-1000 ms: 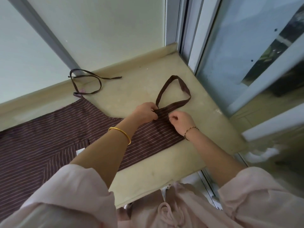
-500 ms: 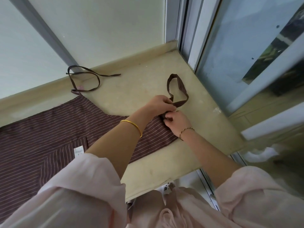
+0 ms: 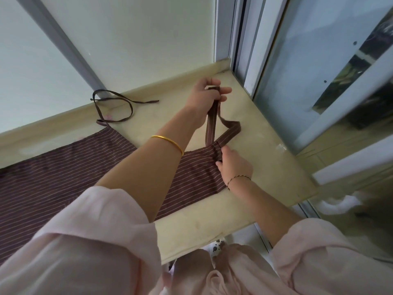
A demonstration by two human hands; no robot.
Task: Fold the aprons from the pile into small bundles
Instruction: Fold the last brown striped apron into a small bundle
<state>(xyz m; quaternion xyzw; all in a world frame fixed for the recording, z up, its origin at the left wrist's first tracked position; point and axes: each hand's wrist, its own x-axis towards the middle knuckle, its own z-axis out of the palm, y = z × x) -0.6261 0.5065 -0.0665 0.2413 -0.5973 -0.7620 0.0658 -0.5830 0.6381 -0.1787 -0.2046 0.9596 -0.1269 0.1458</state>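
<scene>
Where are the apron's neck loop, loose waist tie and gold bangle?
neck loop [image 3: 210, 124], head view, raised striped strip
waist tie [image 3: 131, 109], head view, right bend of curl
gold bangle [image 3: 170, 141], head view, middle of band

Indoor window corner, seemingly a home: stone ledge [image 3: 268, 167] beside sliding glass panels [image 3: 297, 86].

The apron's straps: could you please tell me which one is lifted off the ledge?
The wide neck loop, gripped in the left hand and held up; the thin waist tie lies loose by the wall, untouched.
</scene>
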